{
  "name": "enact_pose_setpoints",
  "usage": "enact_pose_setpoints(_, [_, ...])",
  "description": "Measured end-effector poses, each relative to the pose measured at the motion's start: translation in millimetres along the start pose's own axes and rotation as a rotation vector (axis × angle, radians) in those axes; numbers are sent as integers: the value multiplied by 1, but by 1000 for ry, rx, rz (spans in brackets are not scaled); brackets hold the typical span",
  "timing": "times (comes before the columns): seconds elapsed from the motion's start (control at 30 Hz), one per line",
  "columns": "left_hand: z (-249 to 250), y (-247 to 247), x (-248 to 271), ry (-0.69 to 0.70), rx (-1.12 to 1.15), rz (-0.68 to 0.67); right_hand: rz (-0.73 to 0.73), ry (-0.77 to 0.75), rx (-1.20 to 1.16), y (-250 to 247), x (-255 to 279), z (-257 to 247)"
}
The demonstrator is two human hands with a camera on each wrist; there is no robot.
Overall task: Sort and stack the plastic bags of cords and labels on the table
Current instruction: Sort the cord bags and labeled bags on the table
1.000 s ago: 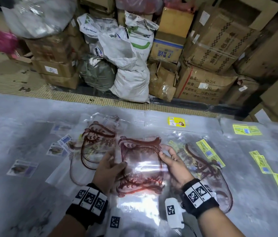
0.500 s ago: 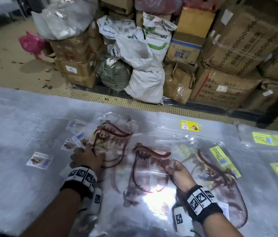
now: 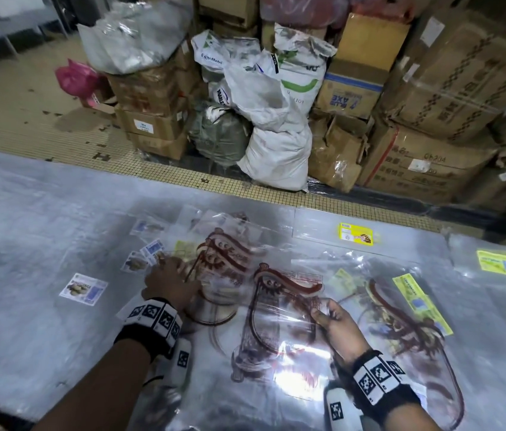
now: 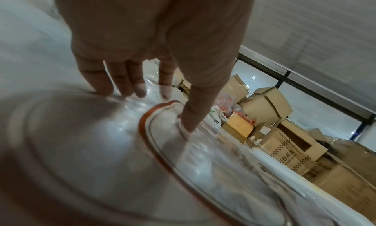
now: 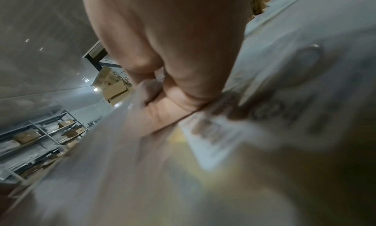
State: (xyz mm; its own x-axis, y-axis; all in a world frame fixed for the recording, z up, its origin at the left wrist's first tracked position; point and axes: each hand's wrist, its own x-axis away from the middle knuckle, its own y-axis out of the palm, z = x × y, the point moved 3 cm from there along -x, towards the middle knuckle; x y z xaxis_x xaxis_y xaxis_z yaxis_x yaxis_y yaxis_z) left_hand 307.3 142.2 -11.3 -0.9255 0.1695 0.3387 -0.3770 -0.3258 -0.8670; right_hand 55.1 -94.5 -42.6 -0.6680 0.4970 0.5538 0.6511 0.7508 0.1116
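Clear plastic bags holding dark red cords lie overlapping on the grey table (image 3: 27, 219). My left hand (image 3: 171, 281) lies flat with straight fingers (image 4: 130, 84) pressing on the left pile of cord bags (image 3: 223, 259); the red cord (image 4: 154, 149) curves under its thumb. My right hand (image 3: 332, 321) pinches the right edge of the middle cord bag (image 3: 279, 312) between thumb and curled fingers (image 5: 162, 107). A third cord bag (image 3: 407, 321) with a yellow label lies to the right of that hand.
Small white picture labels (image 3: 83, 289) lie left of my left hand. Yellow labels in bags (image 3: 356, 234) (image 3: 503, 263) lie at the back and right. Beyond the table's far edge stand cardboard boxes (image 3: 450, 88) and white sacks (image 3: 273, 126).
My left hand let go of the middle bag and moved left onto the left pile. My right hand closed on the middle bag's right edge, and the view shifted left.
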Motion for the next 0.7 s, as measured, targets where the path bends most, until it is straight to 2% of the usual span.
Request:
enact_pose_setpoints(0.07, [7,2,3,21,33,10,-22,-7,17,0,0,0])
enact_pose_setpoints(0.23, [16,8,4,33,43,-82,-20,15,-4,-1,0,-1])
enact_pose_setpoints(0.33, [23,4,4,84,226,-166,-15,63,-41,-6,-3,5])
enact_pose_setpoints(0.43, [22,3,1,49,483,-315,-13,75,-55,-8,-6,7])
enact_pose_setpoints(0.5, [21,2,1,43,570,-390,-20,52,-23,-7,-5,7])
enact_pose_setpoints(0.6, [17,-3,2,117,563,-362,-6,36,-28,-7,-4,5])
enact_pose_setpoints(0.7, [1,8,-7,44,622,-373,15,-21,19,-4,-1,-2])
